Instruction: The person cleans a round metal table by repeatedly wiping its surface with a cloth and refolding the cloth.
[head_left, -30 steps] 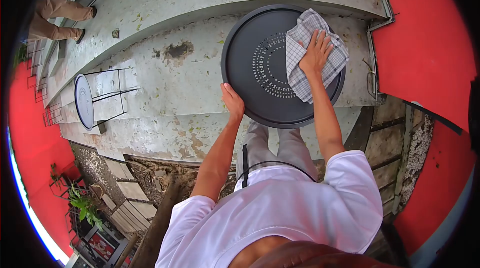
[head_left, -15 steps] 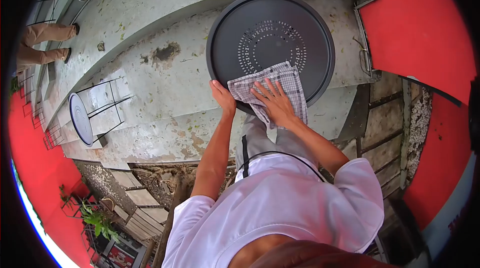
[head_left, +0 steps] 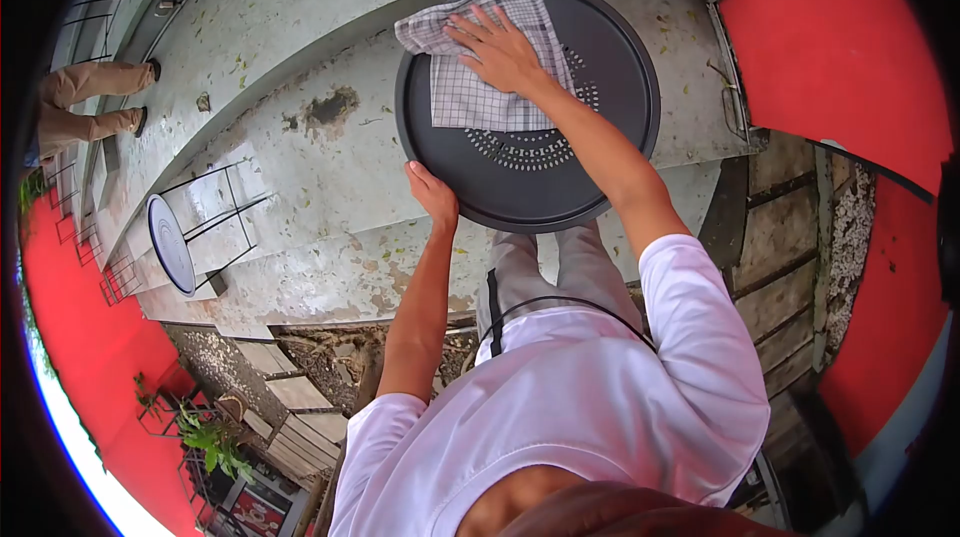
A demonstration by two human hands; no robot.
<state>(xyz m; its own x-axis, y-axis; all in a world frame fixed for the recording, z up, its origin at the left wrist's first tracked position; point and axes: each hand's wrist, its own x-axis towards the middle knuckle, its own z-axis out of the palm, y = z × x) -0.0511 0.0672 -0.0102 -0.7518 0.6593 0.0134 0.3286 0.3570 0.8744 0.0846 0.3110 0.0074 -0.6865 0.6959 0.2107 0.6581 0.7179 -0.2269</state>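
One checked cloth (head_left: 475, 102) lay on the dark round table's (head_left: 535, 192) far-left part, beneath the spread right hand (head_left: 503, 57), while the nearer-in left hand (head_left: 435, 199) touched its near-left rim, grip unclear.

Cloth (head_left: 495, 102) and right hand (head_left: 495, 55) covering tray's (head_left: 612, 127) far left; right arm (head_left: 610, 152) barring straight passage across. Left hand (head_left: 433, 197) blocking near-left rim. Room showing on tray either side of right arm. Passage opening over step (head_left: 325, 192) between tray and small table (head_left: 172, 245). Metal frame (head_left: 733, 102) and red wall (head_left: 840, 57) limiting right side.
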